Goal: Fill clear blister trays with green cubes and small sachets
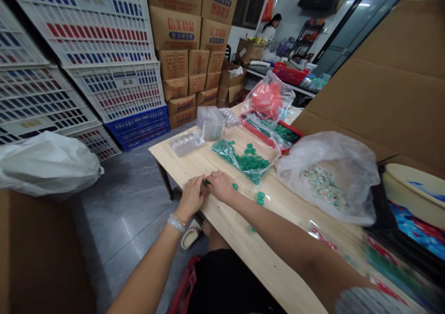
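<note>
As the left hand (190, 195) and right hand (219, 187) curl together, a small translucent green piece (206, 182) shows between them

Both hands are bent inward over the near edge of a pale wooden tabletop (222, 221), fingers curled and neither spread open. Their fingertips close in around the green piece, but the fingers hide whether one hand or both grip it. A white beaded bracelet (176, 223) and a thin gold bangle (180, 219) circle the left wrist.

Just beyond the right hand lie loose green chips (235, 186), with a small cluster (260, 198) farther along the table. Ahead, a clear plastic bag of green chips (239, 161) lies flat, next to a red tray (267, 135) under clear plastic. Past that stands a clear bag of orange-red material (269, 99). To the left sit a clear blister tray (186, 143) and a square clear pack (210, 123). A crumpled clear bag of pale and green pieces (327, 189) fills the right side.

Farther out rise stacked cardboard cartons (175, 26), white plastic crates (104, 26) and blue plastic crates (137, 128), with a bulging white sack (45, 163) on the floor. A co-worker in white (270, 28) stands at the far end of the room.
</note>
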`<state>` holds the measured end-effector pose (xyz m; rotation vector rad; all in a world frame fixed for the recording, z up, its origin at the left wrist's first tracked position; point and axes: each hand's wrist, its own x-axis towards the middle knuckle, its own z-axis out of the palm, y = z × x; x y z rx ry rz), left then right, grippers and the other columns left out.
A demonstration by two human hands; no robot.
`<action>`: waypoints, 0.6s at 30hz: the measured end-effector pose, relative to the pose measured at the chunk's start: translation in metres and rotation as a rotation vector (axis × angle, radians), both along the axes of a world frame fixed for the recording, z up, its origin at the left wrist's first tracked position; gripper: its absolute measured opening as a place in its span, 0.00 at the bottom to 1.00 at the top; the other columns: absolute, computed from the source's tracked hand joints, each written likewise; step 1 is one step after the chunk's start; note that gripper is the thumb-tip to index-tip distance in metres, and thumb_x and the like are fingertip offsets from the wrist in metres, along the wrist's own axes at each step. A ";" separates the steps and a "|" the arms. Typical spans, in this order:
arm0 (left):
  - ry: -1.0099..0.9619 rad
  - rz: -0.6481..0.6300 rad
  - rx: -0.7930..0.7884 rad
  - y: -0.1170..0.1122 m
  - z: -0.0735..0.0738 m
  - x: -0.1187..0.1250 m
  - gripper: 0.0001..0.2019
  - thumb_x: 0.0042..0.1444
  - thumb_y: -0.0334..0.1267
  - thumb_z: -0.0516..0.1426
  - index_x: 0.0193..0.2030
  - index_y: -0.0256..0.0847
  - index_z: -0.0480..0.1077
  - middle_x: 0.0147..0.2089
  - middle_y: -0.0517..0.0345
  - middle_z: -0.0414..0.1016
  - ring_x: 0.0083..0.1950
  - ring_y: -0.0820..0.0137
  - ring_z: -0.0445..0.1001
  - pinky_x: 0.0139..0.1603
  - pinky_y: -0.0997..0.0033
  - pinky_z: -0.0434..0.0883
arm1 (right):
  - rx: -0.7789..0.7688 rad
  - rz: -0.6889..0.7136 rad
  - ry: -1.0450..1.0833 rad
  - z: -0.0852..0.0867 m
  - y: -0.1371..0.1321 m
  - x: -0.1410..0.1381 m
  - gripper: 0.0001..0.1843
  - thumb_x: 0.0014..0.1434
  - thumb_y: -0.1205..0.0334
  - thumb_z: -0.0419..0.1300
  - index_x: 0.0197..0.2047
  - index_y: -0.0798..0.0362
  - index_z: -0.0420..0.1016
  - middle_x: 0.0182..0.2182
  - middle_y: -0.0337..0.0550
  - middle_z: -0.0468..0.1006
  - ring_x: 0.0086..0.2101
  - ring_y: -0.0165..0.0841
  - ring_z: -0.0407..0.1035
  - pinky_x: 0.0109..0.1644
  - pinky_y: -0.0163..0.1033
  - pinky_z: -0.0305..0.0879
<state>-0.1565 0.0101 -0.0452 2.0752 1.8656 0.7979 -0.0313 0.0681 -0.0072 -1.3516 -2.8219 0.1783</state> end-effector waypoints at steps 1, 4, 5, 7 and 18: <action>0.013 -0.010 -0.001 0.000 0.001 0.000 0.23 0.51 0.37 0.52 0.55 0.36 0.55 0.51 0.48 0.64 0.52 0.62 0.61 0.51 0.60 0.60 | -0.015 -0.025 -0.005 0.003 -0.002 -0.001 0.12 0.54 0.60 0.53 0.42 0.52 0.70 0.40 0.47 0.69 0.43 0.37 0.60 0.44 0.42 0.54; 0.082 -0.053 0.028 -0.002 0.006 0.001 0.25 0.50 0.41 0.53 0.54 0.33 0.56 0.51 0.43 0.63 0.52 0.60 0.61 0.51 0.59 0.60 | -0.024 -0.107 0.069 0.013 -0.015 0.007 0.21 0.53 0.57 0.54 0.50 0.53 0.64 0.43 0.48 0.67 0.45 0.38 0.58 0.47 0.43 0.54; 0.118 -0.069 0.062 -0.002 0.008 0.002 0.28 0.50 0.44 0.53 0.55 0.33 0.55 0.53 0.40 0.60 0.54 0.58 0.59 0.52 0.58 0.59 | 0.004 -0.135 0.118 0.016 -0.022 0.016 0.24 0.52 0.56 0.55 0.53 0.53 0.61 0.45 0.48 0.66 0.46 0.38 0.57 0.48 0.43 0.53; 0.205 -0.150 0.136 0.002 0.009 0.004 0.31 0.50 0.48 0.51 0.58 0.34 0.51 0.60 0.39 0.52 0.59 0.54 0.53 0.55 0.55 0.55 | 0.091 -0.237 0.204 0.018 -0.041 0.040 0.28 0.54 0.56 0.53 0.57 0.54 0.55 0.50 0.48 0.63 0.48 0.38 0.55 0.51 0.43 0.51; 0.469 -0.544 0.245 0.003 -0.005 0.013 0.41 0.48 0.62 0.42 0.59 0.27 0.51 0.59 0.32 0.53 0.59 0.51 0.54 0.53 0.52 0.56 | -0.052 -0.536 0.147 -0.004 -0.153 0.132 0.41 0.49 0.35 0.47 0.59 0.51 0.52 0.61 0.51 0.44 0.58 0.52 0.34 0.57 0.60 0.33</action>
